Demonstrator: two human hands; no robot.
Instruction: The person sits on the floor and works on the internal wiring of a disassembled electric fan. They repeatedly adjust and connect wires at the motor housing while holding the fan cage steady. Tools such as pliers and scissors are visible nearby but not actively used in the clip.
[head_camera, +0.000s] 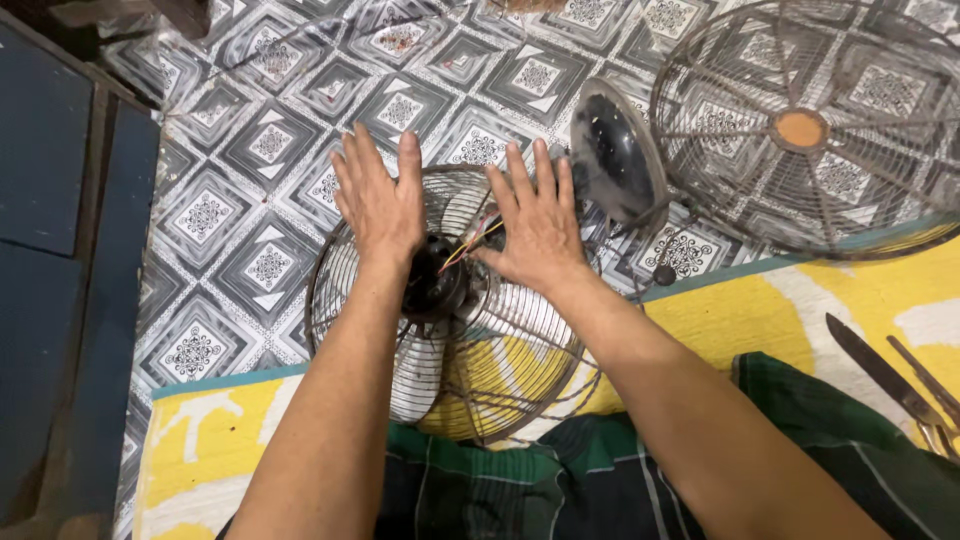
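Both forearms are bare, with no sleeves, watch or rings showing on the left hand (380, 205) or the right hand (538, 228). A dark green checked cloth (800, 430) with pale stripes wraps the lap.

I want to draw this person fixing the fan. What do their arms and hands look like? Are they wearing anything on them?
Both arms are bare from the elbows down: no sleeves, gloves, watch, bracelets or rings show. The left hand and the right hand have short, plain fingernails. The only clothing in view is a dark green checked cloth with thin pale stripes across the lap, below the forearms.
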